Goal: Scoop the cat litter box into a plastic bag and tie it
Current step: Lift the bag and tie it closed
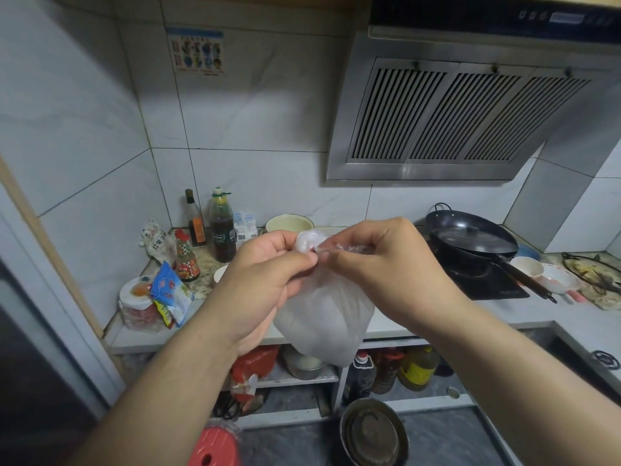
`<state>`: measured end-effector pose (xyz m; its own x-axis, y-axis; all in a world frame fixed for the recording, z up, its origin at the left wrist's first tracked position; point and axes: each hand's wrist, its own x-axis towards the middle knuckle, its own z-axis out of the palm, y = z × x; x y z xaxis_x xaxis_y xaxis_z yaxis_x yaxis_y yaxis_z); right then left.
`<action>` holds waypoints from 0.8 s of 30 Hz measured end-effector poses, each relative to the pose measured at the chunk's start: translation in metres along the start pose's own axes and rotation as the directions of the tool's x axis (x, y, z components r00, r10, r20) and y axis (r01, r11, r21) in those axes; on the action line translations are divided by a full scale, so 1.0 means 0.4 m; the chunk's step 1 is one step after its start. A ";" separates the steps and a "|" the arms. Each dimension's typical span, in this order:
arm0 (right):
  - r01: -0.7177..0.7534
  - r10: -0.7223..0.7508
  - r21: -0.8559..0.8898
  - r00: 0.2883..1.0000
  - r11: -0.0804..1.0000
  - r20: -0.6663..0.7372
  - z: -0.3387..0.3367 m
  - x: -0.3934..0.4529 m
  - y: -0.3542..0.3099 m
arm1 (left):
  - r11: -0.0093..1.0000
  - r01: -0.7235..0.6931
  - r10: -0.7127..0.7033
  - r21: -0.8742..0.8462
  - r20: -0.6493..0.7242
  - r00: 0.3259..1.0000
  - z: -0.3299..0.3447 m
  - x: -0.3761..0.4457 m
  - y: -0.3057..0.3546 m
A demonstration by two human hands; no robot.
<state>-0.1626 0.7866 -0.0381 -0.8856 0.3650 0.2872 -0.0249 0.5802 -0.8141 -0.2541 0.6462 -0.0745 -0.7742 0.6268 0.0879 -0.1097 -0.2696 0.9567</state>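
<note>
A translucent white plastic bag [327,317] hangs in the air in front of the kitchen counter, its lower part bulging with pale contents. My left hand [265,277] pinches the gathered top of the bag from the left. My right hand [386,264] pinches the same bunched top from the right, fingertips almost meeting the left hand's. A crumpled knot-like wad of plastic sticks up between the two hands. No litter box or scoop is in view.
The counter [504,314] holds sauce bottles [221,230], snack packets [169,290], a black wok [477,243] on a cooktop, and bowls [537,270]. A range hood [453,112] hangs above. Below are oil bottles [416,368], a metal pot [373,432] and a red stool [215,449].
</note>
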 end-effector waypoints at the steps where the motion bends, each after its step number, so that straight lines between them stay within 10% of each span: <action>1: 0.003 -0.003 -0.015 1.000 1.000 0.000 0.001 0.001 0.002 | 1.000 -0.009 0.009 0.006 0.027 1.000 -0.001 -0.004 0.001; 11: -0.199 0.120 0.247 0.946 0.948 0.301 -0.013 0.002 -0.009 | 0.962 -0.146 0.156 0.232 -0.026 0.987 0.000 -0.011 -0.010; 18: -0.097 0.078 0.223 0.993 0.970 0.092 -0.026 0.005 -0.012 | 0.965 -0.177 0.189 0.196 -0.045 0.981 0.002 -0.010 -0.006; 24: -0.102 0.049 0.245 0.976 0.964 0.213 -0.029 0.028 -0.015 | 0.983 -0.137 0.136 0.125 0.022 0.990 0.008 -0.013 -0.003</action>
<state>-0.1669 0.7957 -0.0243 -0.9643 0.2294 0.1326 -0.0471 0.3441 -0.9378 -0.2482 0.6456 -0.0751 -0.7682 0.6001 0.2230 0.0766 -0.2597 0.9627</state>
